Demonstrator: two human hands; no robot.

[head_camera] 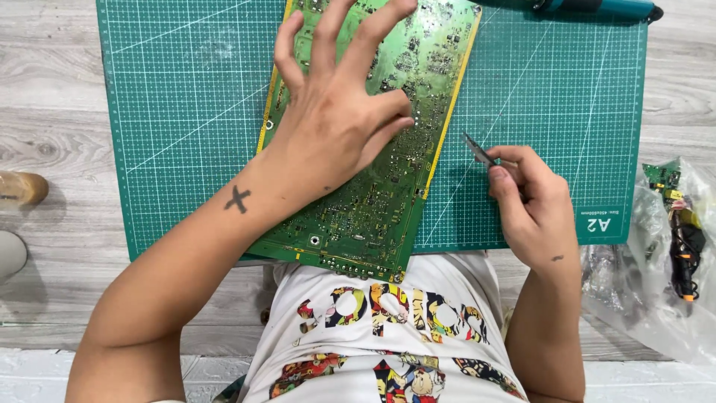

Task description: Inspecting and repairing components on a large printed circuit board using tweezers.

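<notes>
A large green circuit board [388, 186] with yellow edges lies tilted on a green gridded cutting mat [186, 112]. My left hand [335, 104] presses down on the board's middle, fingers spread and arched. To the right of the board my right hand [529, 201] pinches thin metal tweezers [477, 151], whose tips point up and left toward the board's right edge without touching it.
A teal-handled tool [597, 7] lies along the mat's top edge. A clear plastic bag [664, 254] with small circuit parts and cables sits at the right on the grey wood floor. A tan object [22, 188] and a pale round one [10, 254] lie at the far left.
</notes>
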